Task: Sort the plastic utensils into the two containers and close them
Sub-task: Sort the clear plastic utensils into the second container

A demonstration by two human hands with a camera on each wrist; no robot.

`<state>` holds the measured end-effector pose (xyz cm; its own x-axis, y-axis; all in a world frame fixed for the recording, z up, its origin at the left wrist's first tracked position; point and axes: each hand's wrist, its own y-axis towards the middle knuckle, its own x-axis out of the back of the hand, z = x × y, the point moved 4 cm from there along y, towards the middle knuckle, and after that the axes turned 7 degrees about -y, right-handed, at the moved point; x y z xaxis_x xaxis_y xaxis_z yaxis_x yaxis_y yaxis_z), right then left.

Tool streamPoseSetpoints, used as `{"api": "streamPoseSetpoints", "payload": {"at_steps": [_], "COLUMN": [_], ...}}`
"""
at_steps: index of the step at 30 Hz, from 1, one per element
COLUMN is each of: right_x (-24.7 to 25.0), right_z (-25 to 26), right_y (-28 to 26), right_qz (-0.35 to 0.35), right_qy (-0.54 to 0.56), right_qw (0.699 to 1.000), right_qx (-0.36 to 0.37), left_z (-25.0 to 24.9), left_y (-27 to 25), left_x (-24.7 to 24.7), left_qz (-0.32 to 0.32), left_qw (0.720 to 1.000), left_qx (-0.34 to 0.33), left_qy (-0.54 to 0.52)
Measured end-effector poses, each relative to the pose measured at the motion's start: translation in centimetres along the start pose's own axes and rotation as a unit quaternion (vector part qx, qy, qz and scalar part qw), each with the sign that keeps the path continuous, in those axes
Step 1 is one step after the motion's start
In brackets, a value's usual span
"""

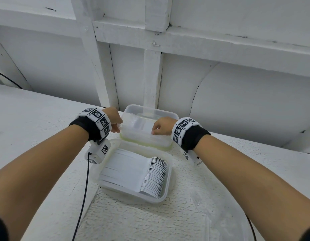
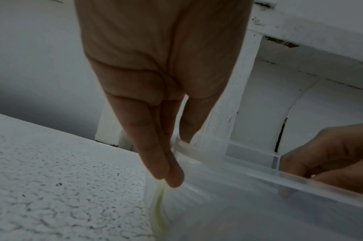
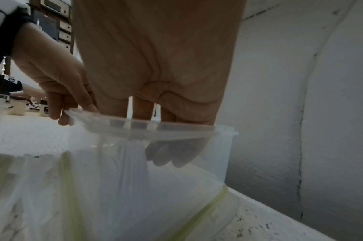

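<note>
Head view shows your left hand (image 1: 116, 121) and right hand (image 1: 162, 126) pinching the far container (image 1: 165, 145) at opposite ends, fingers curled over its rim, spoons (image 1: 154, 176) filling the near container (image 1: 165, 192)

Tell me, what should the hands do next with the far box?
Probably press the lid down until it snaps. The left hand and right hand hold its ends over the far box, and the near box of spoons is uncovered.

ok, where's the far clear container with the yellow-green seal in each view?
Head: upper centre, far container between left hand and right hand.
Left wrist: lower right, at the fingertips.
Right wrist: lower centre, below the palm.
Shared landmark: its yellow-green seal.
</note>
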<state>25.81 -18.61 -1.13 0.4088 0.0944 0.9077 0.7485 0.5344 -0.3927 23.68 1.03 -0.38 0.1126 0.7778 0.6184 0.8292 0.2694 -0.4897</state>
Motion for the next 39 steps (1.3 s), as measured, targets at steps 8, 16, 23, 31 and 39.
{"api": "streamPoseSetpoints", "payload": {"at_steps": [8, 16, 23, 31, 39], "right_x": [1.2, 2.6, -2.5, -11.5, -16.3], "right_z": [-0.2, -0.6, -1.3, -2.9, -3.0], "right_y": [-1.7, -10.9, -21.2, -28.7, -31.9], "right_qz": [-0.056, -0.146, -0.146, -0.115, -0.101], "right_qy": [0.027, 0.043, 0.063, 0.104, 0.113], "right_qw": [0.998, 0.988, 0.987, 0.985, 0.977], "right_qx": [0.005, 0.033, 0.007, -0.073, -0.149], "left_z": [-0.6, -3.7, -4.5, -1.7, 0.9], "left_y": [-1.0, -7.1, -16.1, -23.1, -24.1], "left_x": [0.4, 0.9, -5.3, -15.1, -23.9], "left_qz": [0.000, -0.075, 0.026, 0.185, 0.221], "left_qw": [0.996, 0.960, 0.922, 0.859, 0.862], "left_qx": [-0.041, -0.206, -0.385, -0.452, -0.333], "left_qy": [0.081, 0.176, 0.019, 0.153, 0.311]}}
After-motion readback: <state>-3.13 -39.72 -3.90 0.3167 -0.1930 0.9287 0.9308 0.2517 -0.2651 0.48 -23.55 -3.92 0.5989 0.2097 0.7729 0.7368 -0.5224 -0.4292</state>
